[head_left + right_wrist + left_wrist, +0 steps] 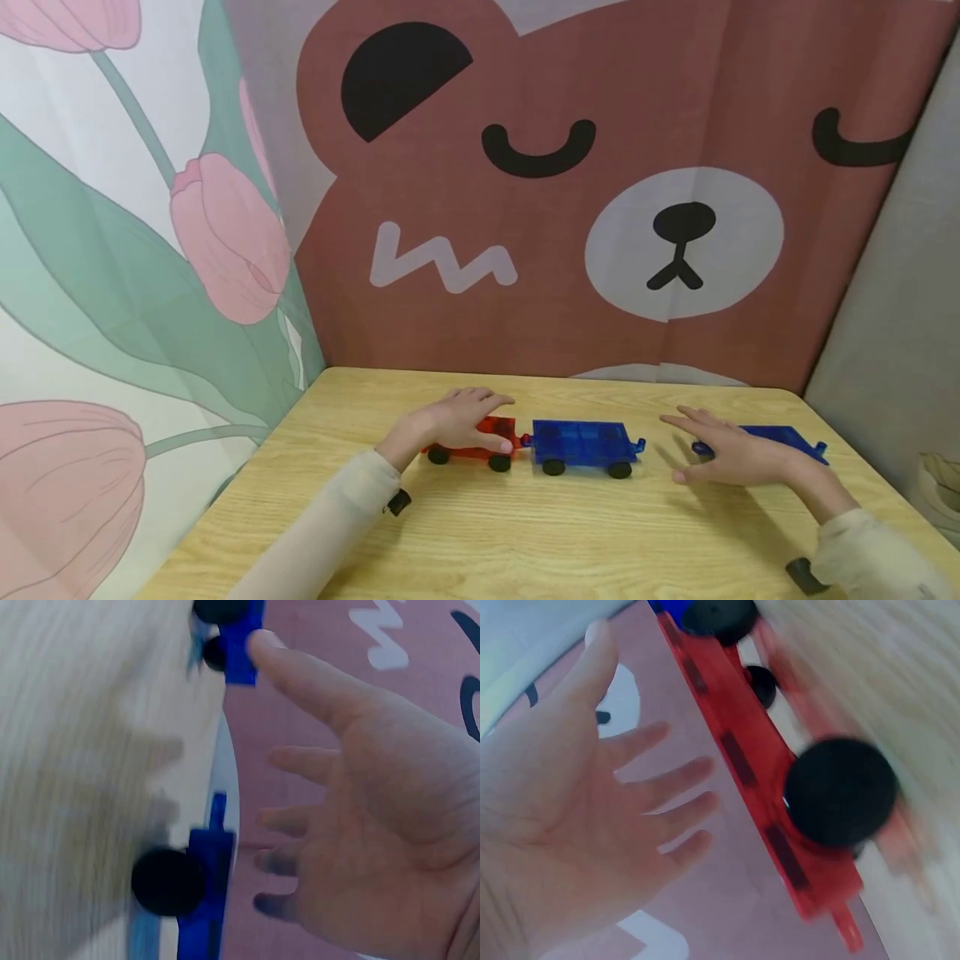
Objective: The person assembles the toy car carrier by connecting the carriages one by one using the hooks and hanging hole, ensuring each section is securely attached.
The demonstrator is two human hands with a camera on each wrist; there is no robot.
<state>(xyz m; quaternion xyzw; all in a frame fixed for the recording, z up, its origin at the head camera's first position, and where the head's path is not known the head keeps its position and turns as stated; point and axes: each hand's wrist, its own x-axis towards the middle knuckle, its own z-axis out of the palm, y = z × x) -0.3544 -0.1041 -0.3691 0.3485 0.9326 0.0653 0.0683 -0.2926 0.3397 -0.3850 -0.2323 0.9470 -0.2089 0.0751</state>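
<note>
A red translucent toy train car (739, 712) with black wheels stands on the table at centre left, partly covered in the head view by my left hand (463, 421). That hand hovers over the car, fingers extended, holding nothing. To its right stands a blue train car (581, 444); their couplings meet, though I cannot tell if they are hooked. My right hand (738, 454) is raised in front of a second blue car (783, 433), fingers spread and palm empty. It hides part of that car. A gap separates the two blue cars.
The light wood table (480, 533) ends at a back wall covered by a bear-print cloth (555, 242). A tulip-print cloth (75, 250) hangs on the left. Dark pieces (806, 575) sit at both wrists.
</note>
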